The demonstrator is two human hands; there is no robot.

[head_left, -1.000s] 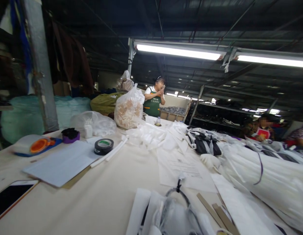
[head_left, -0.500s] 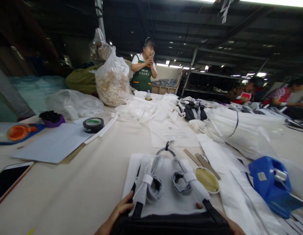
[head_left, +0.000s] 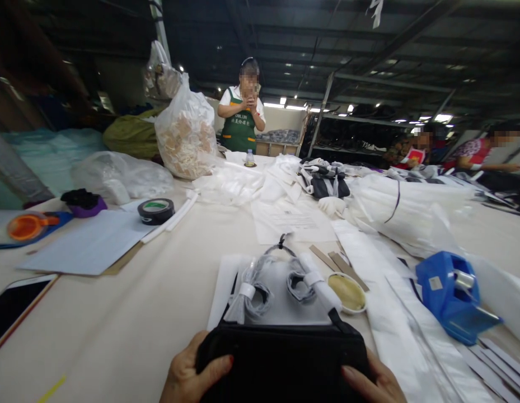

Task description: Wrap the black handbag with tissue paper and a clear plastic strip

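Note:
A black bag [head_left: 282,358] is at the bottom middle, close to me, its dark face turned towards the camera. My left hand [head_left: 195,369] grips its left side, thumb on the face and fingers behind. On the right side my right hand [head_left: 375,380] holds it the same way. Two handles, wrapped in clear plastic and bound with white strips [head_left: 246,290], stretch away from the bag's top edge. A dark cord [head_left: 281,242] with a knotted end joins them at the far end. White sheet material [head_left: 221,285] lies beneath the handles.
To the right are a round dish [head_left: 347,292], a blue tape dispenser [head_left: 446,296] and white foam sheets [head_left: 389,302]. Leftward lie black tape [head_left: 155,211], grey card [head_left: 83,240] and a phone [head_left: 20,302]. A co-worker [head_left: 242,115] stands across the table.
The bag has tilted so that its broad black face shows. Both hands have come further into view, with their thumbs now on that face. The whole view has shifted slightly.

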